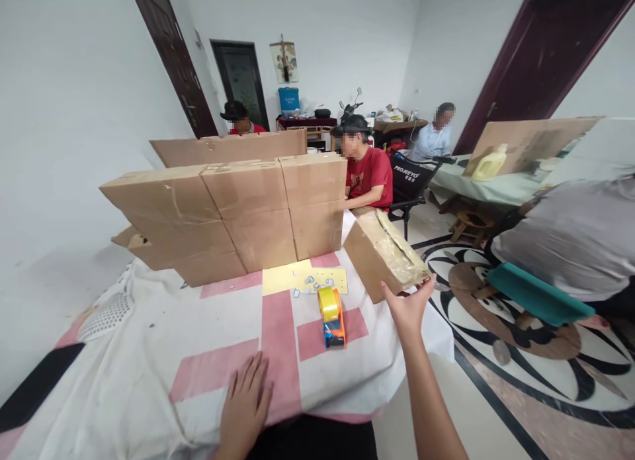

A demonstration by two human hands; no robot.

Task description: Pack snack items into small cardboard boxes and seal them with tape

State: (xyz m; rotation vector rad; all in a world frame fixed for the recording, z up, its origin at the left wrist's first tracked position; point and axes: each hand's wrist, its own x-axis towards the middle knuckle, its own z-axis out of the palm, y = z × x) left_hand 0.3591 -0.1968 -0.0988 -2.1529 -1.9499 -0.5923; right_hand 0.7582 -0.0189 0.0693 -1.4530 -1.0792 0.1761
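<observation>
My left hand (245,407) lies flat and open on the pink-and-white tablecloth (163,341) near the table's front edge. My right hand (407,306) reaches forward with fingers spread, its fingertips against the near end of a taped cardboard box (384,251) that lies at the table's right edge. An orange and yellow tape dispenser (331,317) stands on the cloth between my two hands. Small bits of paper lie on a yellow patch (307,279) just behind it.
A wall of stacked cardboard boxes (233,215) crosses the table's far side. Behind it sit a person in a red shirt (366,172) and another in a dark cap (238,118). A person in grey (575,235) sits at right. Patterned floor (496,354) lies right of the table.
</observation>
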